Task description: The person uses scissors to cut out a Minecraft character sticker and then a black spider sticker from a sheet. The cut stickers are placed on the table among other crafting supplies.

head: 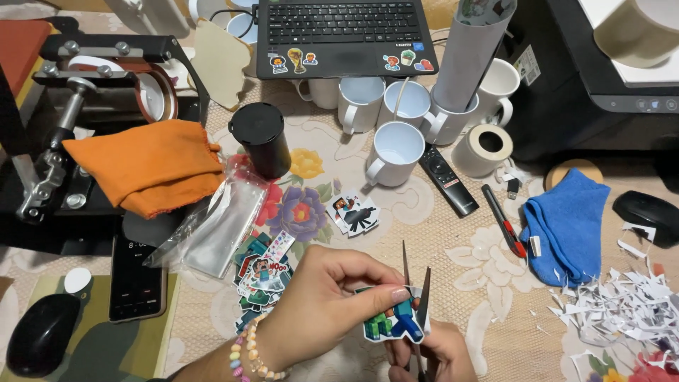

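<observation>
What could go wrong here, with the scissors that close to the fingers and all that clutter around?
1. The left hand pinches the sticker right beside the open scissors held by the right hand; a fingertip could be nicked.
2. The blades sit near the sticker's printed figure; a stray cut might clip it.
3. Paper scraps pile beside the blue cloth; finished stickers could get mixed in or swept off.

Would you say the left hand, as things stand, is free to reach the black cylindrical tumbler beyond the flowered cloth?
Probably not at once: the left hand is pinching the colourful sticker cut-out against the scissors. The way to the black cylindrical tumbler looks open otherwise, with only flat stickers between.
</observation>
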